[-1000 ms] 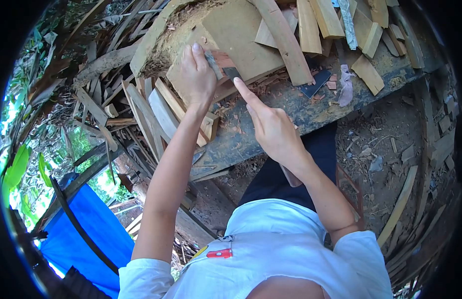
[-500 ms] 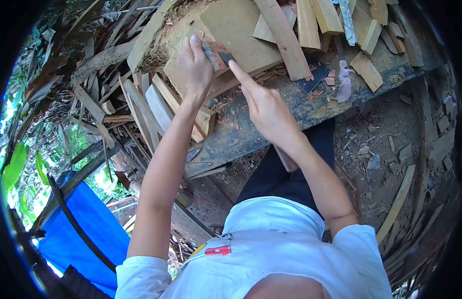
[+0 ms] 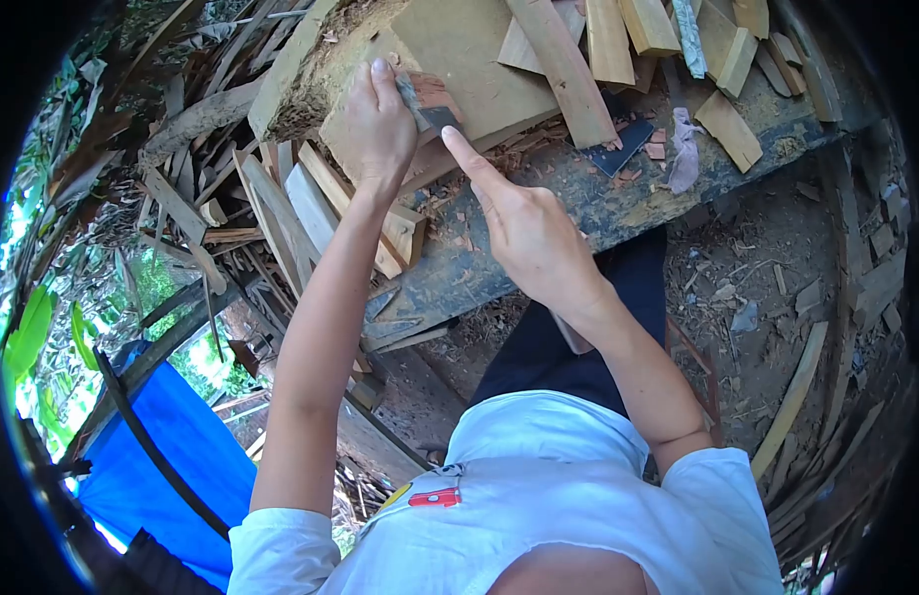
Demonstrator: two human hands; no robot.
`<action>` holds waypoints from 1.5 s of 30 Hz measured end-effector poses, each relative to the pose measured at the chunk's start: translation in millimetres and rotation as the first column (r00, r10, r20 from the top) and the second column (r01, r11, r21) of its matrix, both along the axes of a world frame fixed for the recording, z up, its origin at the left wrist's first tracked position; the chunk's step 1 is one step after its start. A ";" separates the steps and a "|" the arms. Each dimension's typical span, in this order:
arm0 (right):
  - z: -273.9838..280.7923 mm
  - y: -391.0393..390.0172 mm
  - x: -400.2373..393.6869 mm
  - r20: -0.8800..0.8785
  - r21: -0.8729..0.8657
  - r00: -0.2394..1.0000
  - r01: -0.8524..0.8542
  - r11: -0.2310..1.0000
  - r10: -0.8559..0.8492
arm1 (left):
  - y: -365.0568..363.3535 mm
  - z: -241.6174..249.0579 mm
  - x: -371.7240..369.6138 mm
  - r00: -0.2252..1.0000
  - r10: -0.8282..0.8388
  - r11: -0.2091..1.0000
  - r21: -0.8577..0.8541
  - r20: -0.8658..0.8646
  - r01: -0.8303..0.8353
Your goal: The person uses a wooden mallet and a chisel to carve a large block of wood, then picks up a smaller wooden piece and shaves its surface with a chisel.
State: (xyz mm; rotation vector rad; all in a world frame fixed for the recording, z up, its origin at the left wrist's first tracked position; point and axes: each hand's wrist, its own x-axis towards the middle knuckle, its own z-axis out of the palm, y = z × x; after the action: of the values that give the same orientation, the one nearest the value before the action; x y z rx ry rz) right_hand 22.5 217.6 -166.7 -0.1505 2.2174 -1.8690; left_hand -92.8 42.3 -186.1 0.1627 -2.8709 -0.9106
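Note:
My left hand (image 3: 378,134) is closed on a small reddish wood piece (image 3: 432,91) with a greyish side, held over a thick wooden block (image 3: 479,55). In my right hand (image 3: 539,238) is a knife, gripped with the index finger stretched along its back. The dark blade (image 3: 438,120) lies against the near end of the wood piece. Below my right wrist the end of the knife's handle (image 3: 572,334) sticks out. My palm hides the rest of the handle, and my left fingers partly cover the wood.
Reddish chips (image 3: 656,149), a dark flat piece (image 3: 618,149) and a pinkish cloth strip (image 3: 685,154) lie on the worn bench (image 3: 459,288). Several cut wood pieces (image 3: 608,45) are piled at the back right. Slats (image 3: 311,208) lean at the left, near a blue sheet (image 3: 172,456).
The knife and my right hand have shifted slightly left and toward my body, the blade now lower on the wood's near end. My left hand moved slightly, still holding the wood.

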 end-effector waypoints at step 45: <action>3.6 -2.8 -31.5 0.113 0.023 0.992 -0.054 0.998 0.052 | 4.8 -3.9 4.7 0.999 -0.002 1.000 -0.019 -0.055 0.000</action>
State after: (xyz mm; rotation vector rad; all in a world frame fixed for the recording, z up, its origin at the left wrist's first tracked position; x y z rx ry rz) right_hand -9.0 214.8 -163.0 -0.0964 2.1407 -1.7753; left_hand -88.1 47.0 -190.1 0.1325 -2.8285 -0.8742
